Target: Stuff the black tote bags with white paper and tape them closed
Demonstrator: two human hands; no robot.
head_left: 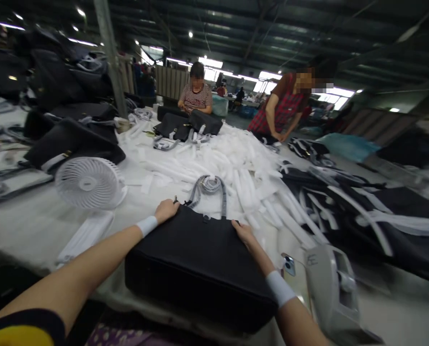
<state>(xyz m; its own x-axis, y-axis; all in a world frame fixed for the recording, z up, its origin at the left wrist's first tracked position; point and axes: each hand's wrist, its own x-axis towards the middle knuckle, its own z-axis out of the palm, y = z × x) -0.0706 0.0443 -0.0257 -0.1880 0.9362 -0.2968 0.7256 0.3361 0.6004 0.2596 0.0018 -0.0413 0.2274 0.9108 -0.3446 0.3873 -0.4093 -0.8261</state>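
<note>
A black handbag lies flat on the white-covered table right in front of me, its grey handles pointing away. My left hand grips the bag's far left top corner, fingers curled over the edge. At the far right top corner, my right hand rests on the bag with fingers bent onto the edge. Both wrists wear white wristbands.
A small white fan lies left of the bag. White padded strips are heaped across the table's middle. Black bags pile at right and left. A phone and grey device sit at right. Two people work at the far side.
</note>
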